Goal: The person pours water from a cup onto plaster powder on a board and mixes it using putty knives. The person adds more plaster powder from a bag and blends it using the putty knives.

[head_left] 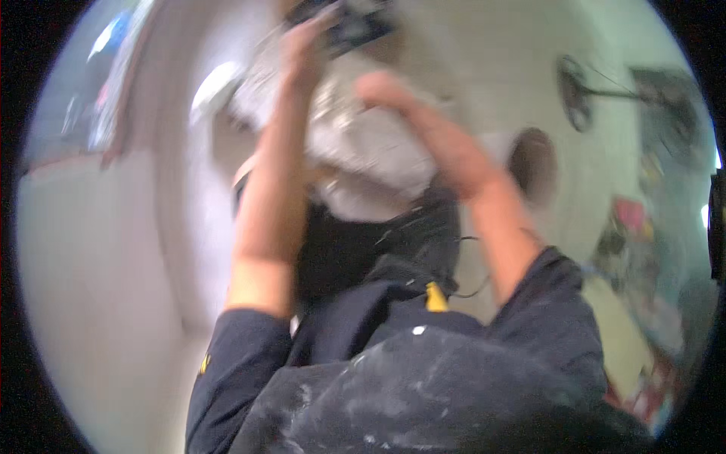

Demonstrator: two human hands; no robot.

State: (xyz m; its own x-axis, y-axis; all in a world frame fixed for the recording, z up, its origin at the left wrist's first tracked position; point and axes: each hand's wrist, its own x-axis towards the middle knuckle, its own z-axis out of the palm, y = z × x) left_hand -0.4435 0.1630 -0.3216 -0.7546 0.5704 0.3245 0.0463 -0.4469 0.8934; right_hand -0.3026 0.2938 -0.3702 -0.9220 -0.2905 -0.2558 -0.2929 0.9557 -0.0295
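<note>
Two bare hands of mine reach out over one whitish, lumpy mass, which lies just beyond my lap in the middle of the scene. My left hand is at its far side, near one dark object; its fingers look stretched out, but motion blur keeps me from telling whether they grip anything. My right hand is over the mass, seemingly curled, and I cannot tell whether it is clenched, touching the lumps or holding some.

As for progress, the surface is uneven and broken into clumps, so I judge the handling to be under way, not finished; how much is left, I cannot make out.

Counting the rest: one brown round-mouthed container on the right, one dark wheel-like shape on a rod at far right, one white rounded thing on the left, one yellow pointed piece near my waist, and one white-specked dark apron on me.
</note>
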